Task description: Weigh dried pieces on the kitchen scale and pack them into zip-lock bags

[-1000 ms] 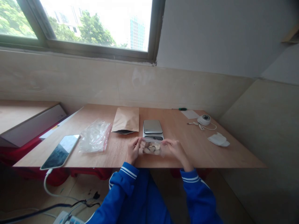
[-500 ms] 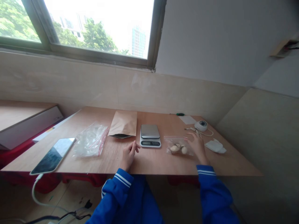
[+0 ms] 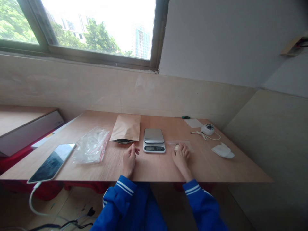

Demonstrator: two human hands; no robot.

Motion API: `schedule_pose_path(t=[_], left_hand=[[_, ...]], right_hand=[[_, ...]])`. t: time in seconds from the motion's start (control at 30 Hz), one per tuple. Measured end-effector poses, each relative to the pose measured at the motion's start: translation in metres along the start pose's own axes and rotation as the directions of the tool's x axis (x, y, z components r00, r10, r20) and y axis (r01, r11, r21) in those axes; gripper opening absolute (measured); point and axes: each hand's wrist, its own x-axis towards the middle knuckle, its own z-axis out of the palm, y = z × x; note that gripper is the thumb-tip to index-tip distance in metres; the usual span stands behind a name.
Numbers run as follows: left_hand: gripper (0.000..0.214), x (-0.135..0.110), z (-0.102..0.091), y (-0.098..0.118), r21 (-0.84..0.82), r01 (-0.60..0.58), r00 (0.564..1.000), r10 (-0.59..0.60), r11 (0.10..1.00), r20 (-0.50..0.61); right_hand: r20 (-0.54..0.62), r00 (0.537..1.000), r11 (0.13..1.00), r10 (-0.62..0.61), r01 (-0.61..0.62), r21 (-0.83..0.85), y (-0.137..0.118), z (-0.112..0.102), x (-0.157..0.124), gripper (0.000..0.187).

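Head view: the left hand (image 3: 129, 161) rests loosely curled on the plywood tabletop (image 3: 154, 170), just left of the digital kitchen scale (image 3: 154, 140). Right of the scale lies the clear zip bag (image 3: 179, 143). The right hand (image 3: 181, 157) has now come down onto it, fingers slightly apart, mostly hiding the pale pieces (image 3: 177, 148); any pinch cannot be told.

- smartphone (image 3: 51, 163) lying on the wooden tabletop (image 3: 154, 168), white charging cable (image 3: 31, 202) trailing below
- crumpled clear zip bag (image 3: 91, 146) with red edging
- kraft paper pouch (image 3: 125, 128)
- white dome camera (image 3: 207, 129) with its cable
- crumpled white cloth (image 3: 222, 150)
- white paper sheet (image 3: 193, 123)
- green-handled marker (image 3: 185, 117) by the wall
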Motion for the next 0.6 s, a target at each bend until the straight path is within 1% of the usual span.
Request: schedule_pose_path(t=[0.1, 0.17, 0.2, 0.27, 0.33, 0.37, 0.4, 0.43, 0.47, 0.5, 0.53, 0.6], left_hand=[[0.053, 0.003, 0.001, -0.003, 0.019, 0.057, 0.998, -0.056, 0.998, -0.031], [0.051, 0.007, 0.001, -0.007, 0.026, 0.087, 0.994, -0.085, 0.996, -0.063], [0.048, 0.008, 0.002, -0.009, 0.030, 0.103, 0.991, -0.099, 0.994, -0.095], [0.040, 0.011, 0.002, -0.013, 0.079, 0.119, 0.973, -0.100, 0.990, -0.208], [0.031, 0.013, 0.000, -0.014, 0.154, 0.110, 0.944, -0.055, 0.982, -0.325], [0.028, 0.014, -0.002, -0.014, 0.222, 0.094, 0.936, -0.010, 0.970, -0.352], [0.028, 0.014, -0.005, -0.013, 0.313, 0.073, 0.937, 0.043, 0.947, -0.347], [0.030, 0.015, -0.009, -0.012, 0.420, 0.047, 0.945, 0.097, 0.906, -0.314], [0.034, 0.016, -0.015, -0.010, 0.536, 0.018, 0.955, 0.144, 0.844, -0.260], [0.040, 0.018, -0.022, -0.009, 0.652, -0.013, 0.963, 0.185, 0.758, -0.196], [0.045, 0.023, -0.029, -0.007, 0.737, -0.043, 0.967, 0.215, 0.675, -0.140], [0.050, 0.037, -0.044, -0.005, 0.828, -0.083, 0.969, 0.237, 0.555, -0.062]], right_hand=[[0.072, 0.997, 1.000, -0.013, 0.011, 0.022, -0.011, 0.009, 0.030, 0.054], [0.112, 0.993, 0.998, -0.029, 0.023, 0.053, -0.018, 0.015, 0.047, 0.057], [0.119, 0.993, 0.997, -0.024, 0.015, 0.074, -0.021, 0.017, 0.052, 0.059], [0.095, 0.995, 0.992, -0.008, -0.005, 0.127, -0.025, 0.018, 0.051, 0.063], [0.017, 1.000, 0.980, 0.001, -0.004, 0.199, -0.026, 0.015, 0.037, 0.065], [-0.033, 0.999, 0.970, -0.008, 0.016, 0.243, -0.026, 0.012, 0.025, 0.066], [-0.080, 0.997, 0.956, -0.021, 0.044, 0.291, -0.026, 0.008, 0.010, 0.065], [-0.114, 0.992, 0.936, -0.048, 0.085, 0.340, -0.026, 0.004, -0.007, 0.063], [-0.150, 0.986, 0.910, -0.071, 0.125, 0.394, -0.028, -0.002, -0.024, 0.061], [-0.170, 0.981, 0.881, -0.095, 0.163, 0.445, -0.032, -0.008, -0.041, 0.057], [-0.166, 0.980, 0.855, -0.112, 0.180, 0.486, -0.038, -0.015, -0.058, 0.052], [-0.109, 0.979, 0.797, -0.174, 0.204, 0.569, -0.057, -0.030, -0.084, 0.043]])
